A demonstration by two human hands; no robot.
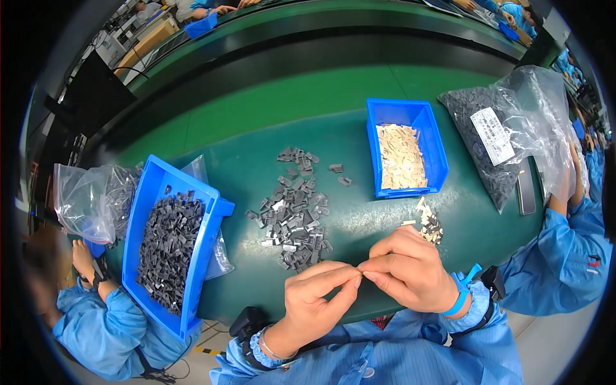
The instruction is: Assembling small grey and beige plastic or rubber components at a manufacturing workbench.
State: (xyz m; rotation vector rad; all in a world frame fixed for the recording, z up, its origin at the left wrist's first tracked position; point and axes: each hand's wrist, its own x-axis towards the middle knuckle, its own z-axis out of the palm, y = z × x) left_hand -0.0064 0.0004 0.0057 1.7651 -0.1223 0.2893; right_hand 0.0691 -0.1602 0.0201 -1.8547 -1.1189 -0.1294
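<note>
Two bare hands meet above the near edge of the green table [350, 224], whose rim runs just behind the fingers, toward the body. Ahead of the fingertips, a strip of green surface lies between a heap of dark plastic pieces [298, 218], ahead and to the left, and a small pile of pale and dark bits [428, 224], ahead and to the right. Farther ahead stands a blue bin [438, 147] of pale strips [401, 157]; well left of the fingers, a larger blue bin [204, 256] bounds that side.

The left hand [317, 298] comes from the lower left, thumb and forefinger bent into a loop, tips together. The right hand [410, 273] comes from the lower right, knuckles bent, its tips also together, against or just beside the left's. Whether anything is pinched there, I cannot tell.
</note>
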